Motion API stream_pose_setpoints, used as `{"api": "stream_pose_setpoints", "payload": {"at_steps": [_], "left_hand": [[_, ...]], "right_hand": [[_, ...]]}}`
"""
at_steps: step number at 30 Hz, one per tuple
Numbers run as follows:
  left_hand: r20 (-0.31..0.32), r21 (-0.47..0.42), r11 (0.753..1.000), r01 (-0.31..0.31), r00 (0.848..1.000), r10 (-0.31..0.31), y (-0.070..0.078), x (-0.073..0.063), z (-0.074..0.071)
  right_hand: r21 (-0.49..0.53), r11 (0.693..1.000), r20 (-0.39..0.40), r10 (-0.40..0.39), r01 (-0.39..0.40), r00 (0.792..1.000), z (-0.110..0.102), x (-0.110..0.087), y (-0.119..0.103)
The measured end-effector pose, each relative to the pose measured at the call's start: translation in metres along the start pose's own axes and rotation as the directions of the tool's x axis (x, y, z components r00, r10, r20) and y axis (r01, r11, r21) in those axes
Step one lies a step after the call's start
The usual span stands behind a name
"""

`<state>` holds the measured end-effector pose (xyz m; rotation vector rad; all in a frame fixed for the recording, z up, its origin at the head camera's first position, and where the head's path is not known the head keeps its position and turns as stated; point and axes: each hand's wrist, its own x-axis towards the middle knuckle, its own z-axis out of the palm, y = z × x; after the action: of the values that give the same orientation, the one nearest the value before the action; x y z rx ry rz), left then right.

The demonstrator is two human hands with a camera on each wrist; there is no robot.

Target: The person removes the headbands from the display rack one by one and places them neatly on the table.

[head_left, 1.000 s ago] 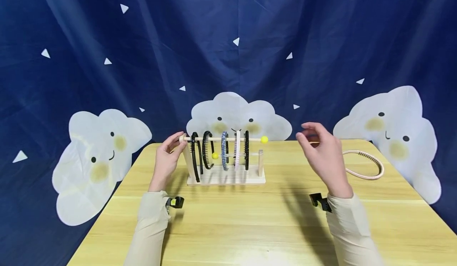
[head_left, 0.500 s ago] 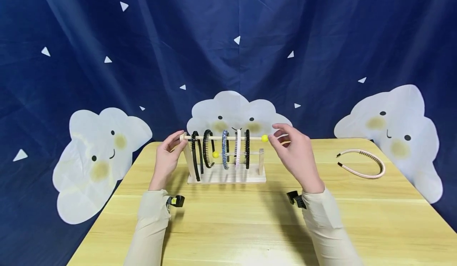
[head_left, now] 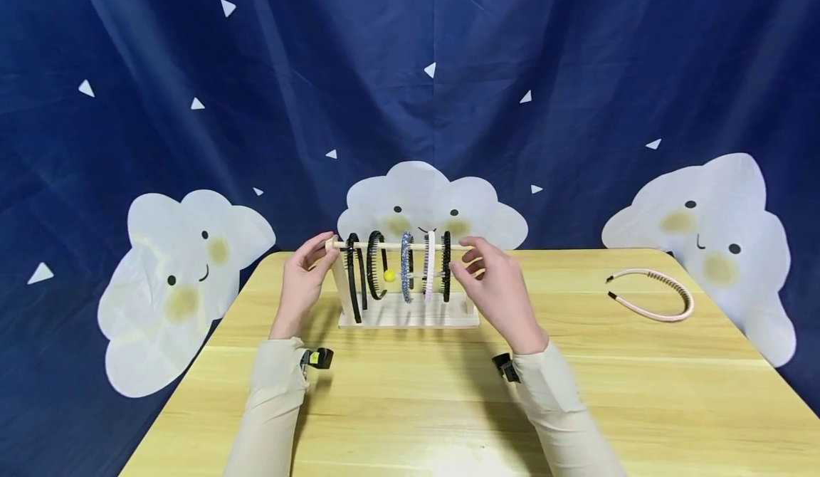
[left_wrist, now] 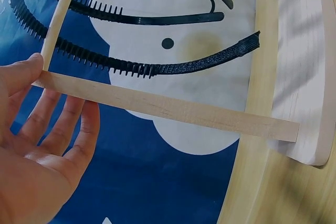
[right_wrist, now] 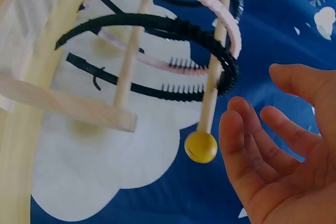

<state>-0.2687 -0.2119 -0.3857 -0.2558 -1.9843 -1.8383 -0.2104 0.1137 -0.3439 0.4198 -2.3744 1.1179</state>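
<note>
A wooden headband rack [head_left: 397, 315] stands on the table with several headbands on its upper rod. From the left come two black headbands, a blue glittery headband [head_left: 406, 270], a pale pink headband [head_left: 430, 270] and a black headband [head_left: 446, 278]. My left hand [head_left: 302, 285] pinches the top of the rack's left post [left_wrist: 168, 106], thumb on one side and fingers behind. At the rod's right end, my right hand [head_left: 500, 292] has loosely bent fingers with nothing between them. In the right wrist view they are beside the yellow end ball [right_wrist: 201, 147], close to the rightmost black headband.
Another pale pink headband [head_left: 660, 318] lies on the wooden table [head_left: 397, 399] at the right. A shorter lower rod on the rack ends in a second yellow ball [head_left: 389, 276]. Behind the table hangs a dark blue curtain [head_left: 359, 57] with cloud prints.
My right hand has moved left from above the right side of the table, past the rod's yellow end ball, to beside the rightmost black headband. My left hand stays at the post.
</note>
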Motion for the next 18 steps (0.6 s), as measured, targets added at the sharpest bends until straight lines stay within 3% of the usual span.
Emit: {"api": "stream_pose_setpoints", "payload": {"at_steps": [18], "left_hand": [[0.005,0.032,0.999,0.029,1.000,-0.030,0.002,0.000,0.000]], "right_hand": [[-0.021,0.999,0.026,0.024,-0.024,0.999,0.019,0.001,0.006]]}}
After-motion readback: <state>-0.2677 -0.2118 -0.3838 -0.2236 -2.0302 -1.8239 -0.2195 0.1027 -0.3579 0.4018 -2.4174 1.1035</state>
